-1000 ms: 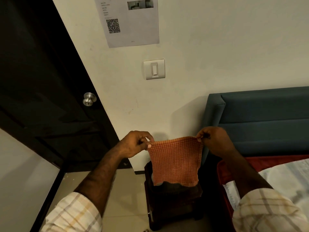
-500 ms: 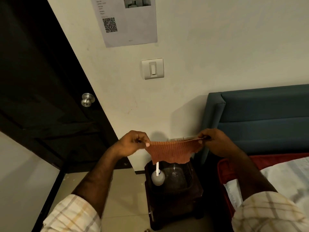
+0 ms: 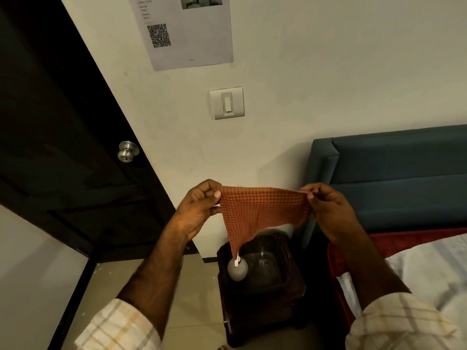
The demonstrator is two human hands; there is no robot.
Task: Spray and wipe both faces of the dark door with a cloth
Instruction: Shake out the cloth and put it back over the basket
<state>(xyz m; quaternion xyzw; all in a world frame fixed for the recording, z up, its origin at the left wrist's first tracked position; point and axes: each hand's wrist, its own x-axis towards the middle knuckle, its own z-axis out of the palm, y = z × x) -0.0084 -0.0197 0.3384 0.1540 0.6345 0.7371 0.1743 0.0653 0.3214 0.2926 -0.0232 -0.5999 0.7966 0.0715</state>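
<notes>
The door (image 3: 50,137), dark and panelled, stood well to the left of both hands, its metal knob (image 3: 128,151) higher than the left hand (image 3: 199,210) and apart from it. Neither hand touched the door. On the wall above the hands hung a paper sheet (image 3: 187,31) bearing a square code, and below it a switch (image 3: 227,103), almost directly over the gap between the hands.

The left hand was raised in front of the wall, thumb and curled fingers pinching the left top corner of the cloth (image 3: 260,210). The cloth, orange-red with a waffle weave, spanned the gap between the two hands, its top edge pulled nearly taut. From that edge it narrowed downward to a point hanging below and nearer the left hand. The right hand (image 3: 331,210) pinched the opposite top corner between thumb and fingertips, level with the left hand.

Beneath the cloth's hanging tip stood a pale bottle (image 3: 237,270) with a white top, on a dark stand (image 3: 262,299) that also bore a dark rounded object; whether the tip touched the bottle could not be told. To the right of the right hand rose a blue-green headboard (image 3: 394,173). Below that hand and forearm lay red bedding (image 3: 409,239) and a pale pillow (image 3: 429,271). Checked sleeves covered both forearms near the bottom edge.
</notes>
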